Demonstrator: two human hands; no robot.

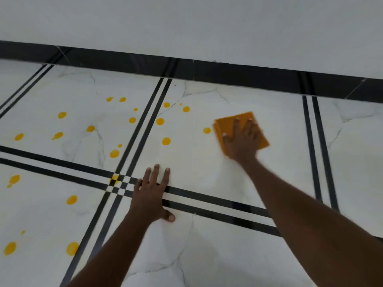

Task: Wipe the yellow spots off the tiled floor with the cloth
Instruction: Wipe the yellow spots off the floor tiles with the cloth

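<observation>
An orange folded cloth (pixel 260 134) lies flat on the white marble-look tiled floor (pixel 207 166). My right hand (pixel 241 139) presses down on it with fingers spread. One yellow spot (pixel 206 130) sits just left of the cloth. Several more yellow spots (pixel 160 121) dot the same tile and the tiles to the left (pixel 62 115), with others at the lower left (pixel 72 200). My left hand (pixel 152 195) rests flat on the floor across the black double stripes, fingers apart, holding nothing.
A black skirting strip (pixel 228 72) runs along the base of the white wall (pixel 207 23) at the back. Black double lines (pixel 319 154) cross the floor between tiles. A yellow spot (pixel 114 179) sits on the stripe crossing.
</observation>
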